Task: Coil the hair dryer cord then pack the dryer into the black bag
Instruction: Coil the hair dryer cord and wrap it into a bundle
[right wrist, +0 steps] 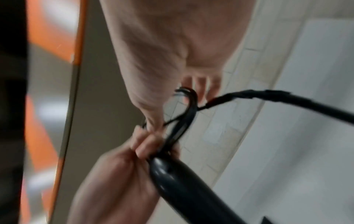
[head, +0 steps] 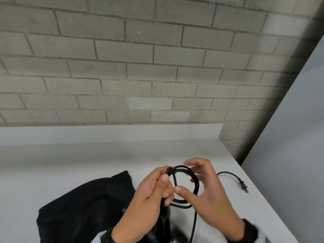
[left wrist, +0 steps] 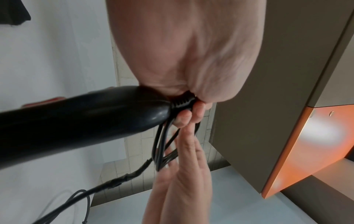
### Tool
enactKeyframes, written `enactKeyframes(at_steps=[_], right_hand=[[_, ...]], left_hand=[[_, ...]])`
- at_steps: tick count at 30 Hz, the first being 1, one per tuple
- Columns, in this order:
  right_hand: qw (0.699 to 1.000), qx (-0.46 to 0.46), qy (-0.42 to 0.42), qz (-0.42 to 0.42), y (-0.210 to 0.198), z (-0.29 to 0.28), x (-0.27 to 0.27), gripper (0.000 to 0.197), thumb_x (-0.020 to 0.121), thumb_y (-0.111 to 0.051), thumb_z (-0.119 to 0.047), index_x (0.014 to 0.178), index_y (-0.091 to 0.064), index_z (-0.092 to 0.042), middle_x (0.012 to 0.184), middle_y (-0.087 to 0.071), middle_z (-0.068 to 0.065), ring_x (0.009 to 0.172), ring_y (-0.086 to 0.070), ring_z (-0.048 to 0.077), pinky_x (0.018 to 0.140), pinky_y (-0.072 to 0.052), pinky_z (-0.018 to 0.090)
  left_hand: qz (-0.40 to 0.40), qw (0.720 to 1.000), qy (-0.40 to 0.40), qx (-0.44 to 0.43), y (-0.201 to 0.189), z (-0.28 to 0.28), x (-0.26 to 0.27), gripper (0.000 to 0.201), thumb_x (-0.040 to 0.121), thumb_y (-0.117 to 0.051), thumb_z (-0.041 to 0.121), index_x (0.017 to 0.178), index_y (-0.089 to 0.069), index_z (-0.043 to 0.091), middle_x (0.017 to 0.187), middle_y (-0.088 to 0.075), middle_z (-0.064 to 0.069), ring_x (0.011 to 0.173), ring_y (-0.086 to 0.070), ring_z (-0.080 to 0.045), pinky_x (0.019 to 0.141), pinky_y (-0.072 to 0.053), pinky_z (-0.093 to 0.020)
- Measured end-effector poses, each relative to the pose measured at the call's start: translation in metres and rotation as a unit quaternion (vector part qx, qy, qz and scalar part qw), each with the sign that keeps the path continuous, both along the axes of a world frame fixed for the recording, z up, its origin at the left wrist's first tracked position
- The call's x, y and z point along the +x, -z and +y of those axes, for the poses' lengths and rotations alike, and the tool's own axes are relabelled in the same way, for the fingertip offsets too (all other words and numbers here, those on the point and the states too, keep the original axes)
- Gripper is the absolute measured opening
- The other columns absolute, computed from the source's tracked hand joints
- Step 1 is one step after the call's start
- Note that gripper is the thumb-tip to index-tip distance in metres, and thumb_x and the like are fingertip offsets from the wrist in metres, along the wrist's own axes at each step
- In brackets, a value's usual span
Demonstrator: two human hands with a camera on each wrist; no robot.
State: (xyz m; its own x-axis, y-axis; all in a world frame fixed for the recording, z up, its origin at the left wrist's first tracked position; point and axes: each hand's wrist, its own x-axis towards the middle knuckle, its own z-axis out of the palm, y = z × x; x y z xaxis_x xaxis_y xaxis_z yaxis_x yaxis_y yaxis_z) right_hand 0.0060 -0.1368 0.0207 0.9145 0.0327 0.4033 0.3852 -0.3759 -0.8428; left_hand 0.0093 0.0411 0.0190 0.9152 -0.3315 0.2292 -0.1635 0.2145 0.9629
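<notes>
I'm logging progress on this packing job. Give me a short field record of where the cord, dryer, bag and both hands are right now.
cord: several loops gathered above the dryer handle; not fully coiled
plug: lies loose on the white counter, at the right
left hand: pinches the loops where the cord leaves the handle
right hand: fingers spread, passing through and beside the loops
hair dryer: black handle under the left hand; not packed
black bag: lies on the counter at the left
</notes>
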Motion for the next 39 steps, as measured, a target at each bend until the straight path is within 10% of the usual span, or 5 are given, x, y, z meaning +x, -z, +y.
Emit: enactKeyframes(at_steps=[5,16,23,34,39], right_hand=[[0.917,-0.229,0.145,-0.293,0.039,0.003,-0.012,0.022,0.081,-0.074,-0.028,0.094,-0.075,-0.01,0.085,-0.05,0.003,0.073,-0.046,0.017,0.062,-0.041,0.025],[0.997,-0.054,-0.027,0.039,-0.013,0.019,-0.032,0.018,0.09,-0.058,-0.039,0.075,-0.067,-0.04,0.083,-0.065,-0.014,0.078,-0.061,0.004,0.071,-0.041,0.007],[0.931,0.24,-0.126,0.246,-0.058,-0.002,-0.026,0.032,0.082,-0.063,-0.042,0.064,-0.068,-0.016,0.069,-0.064,0.006,0.069,-0.054,0.017,0.077,-0.045,0.032],[0.97,0.196,-0.094,0.106,-0.031,0.007,-0.027,0.042,0.073,-0.077,-0.055,0.096,-0.069,-0.021,0.086,-0.072,0.015,0.091,-0.067,0.034,0.094,-0.05,0.053],[0.969,0.213,-0.07,0.104,-0.052,0.006,-0.027,0.039,0.071,-0.075,-0.054,0.087,-0.072,-0.018,0.068,-0.067,0.011,0.067,-0.064,0.022,0.067,-0.055,0.025]], left_hand=[[0.011,1.0,-0.002,-0.013,0.0,-0.002,0.0,0.029,0.095,-0.045,0.041,0.11,-0.067,0.028,0.063,-0.04,0.005,0.058,-0.041,-0.013,0.07,-0.043,-0.024],[-0.052,0.996,-0.033,0.061,0.002,-0.003,0.001,0.034,0.096,-0.041,0.05,0.115,-0.059,0.027,0.064,-0.044,0.009,0.06,-0.045,-0.01,0.066,-0.045,-0.021],[-0.099,0.988,-0.031,0.114,-0.002,-0.003,-0.003,0.032,0.101,-0.034,0.041,0.111,-0.057,0.023,0.063,-0.043,0.011,0.061,-0.042,-0.007,0.06,-0.04,-0.019],[-0.104,0.989,-0.041,0.101,-0.001,-0.002,0.001,0.033,0.099,-0.041,0.048,0.128,-0.053,0.041,0.061,-0.042,0.01,0.06,-0.043,-0.011,0.059,-0.042,-0.025],[-0.086,0.991,-0.034,0.094,-0.002,-0.006,0.003,0.029,0.099,-0.04,0.041,0.113,-0.064,0.032,0.059,-0.036,0.009,0.058,-0.034,-0.016,0.055,-0.035,-0.033]])
